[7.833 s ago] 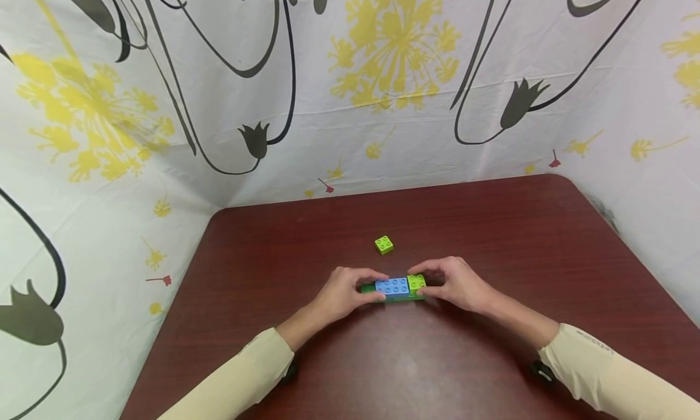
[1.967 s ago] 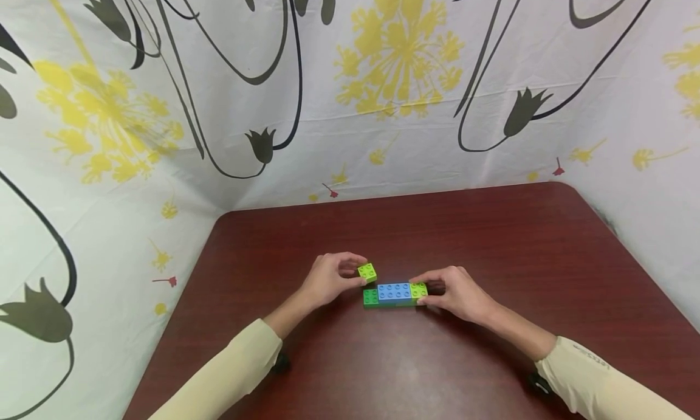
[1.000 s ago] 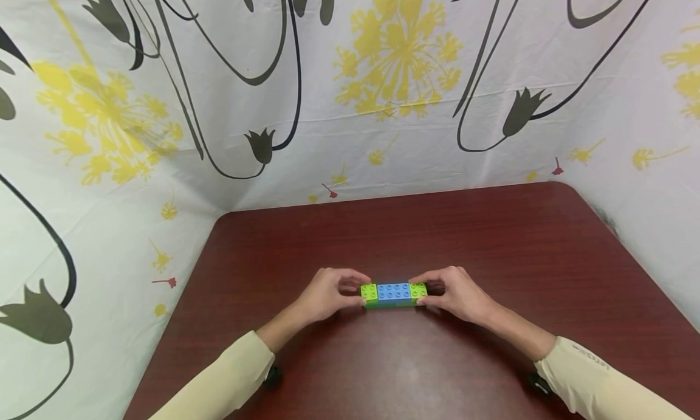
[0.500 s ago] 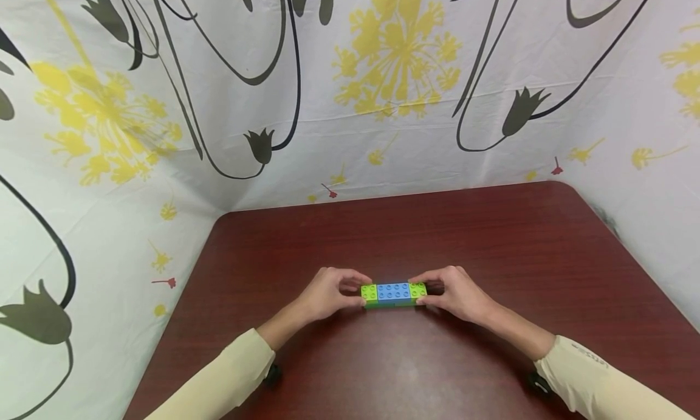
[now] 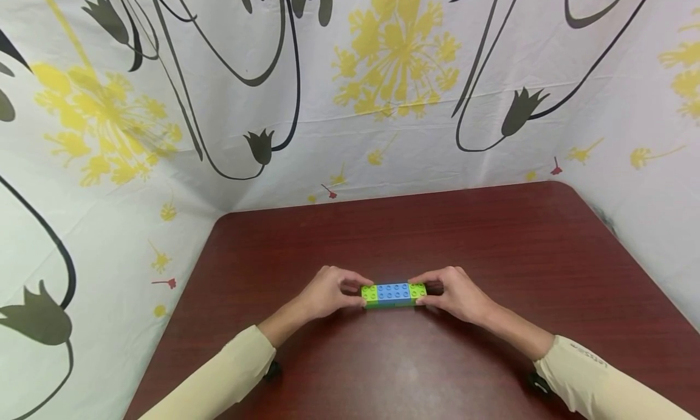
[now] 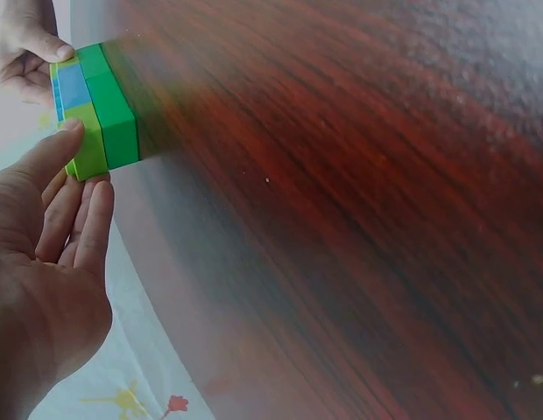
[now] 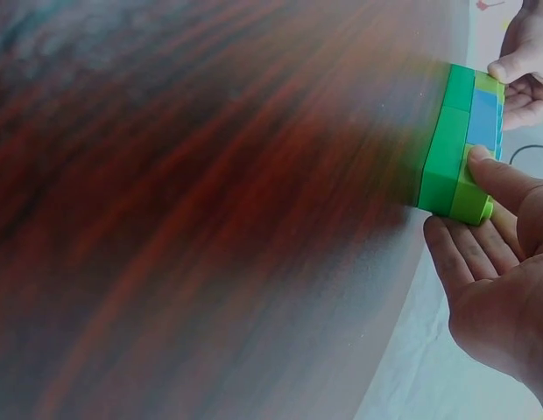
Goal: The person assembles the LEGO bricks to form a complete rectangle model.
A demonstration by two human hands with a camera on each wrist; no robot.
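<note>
The left hand (image 5: 328, 292) is pinching the left end of the brick stack (image 5: 393, 295), thumb on the near side and fingers (image 6: 79, 214) wrapping the far side, so that end is staying braced against the surface (image 5: 492, 244). In the left wrist view the thumb is lying along the light green brick (image 6: 86, 144) at that end, probably pressing it home onto the dark green base (image 6: 114, 109).

Between the two sets of fingers, the blue brick (image 5: 393, 291) is sitting in the middle of the top row, flush with its neighbours, and the whole stack is resting flat on the surface, not lifted.

The right hand (image 5: 456, 293) is gripping the opposite end in mirror fashion: its thumb is lying on the other light green brick (image 7: 471, 188), with the remaining fingers (image 7: 464, 254) curling just past the end of the base. Holding both ends this way looks meant to keep the row from sliding or tipping while it is being squeezed together. Cream sleeves (image 5: 219, 380) are covering both forearms.
</note>
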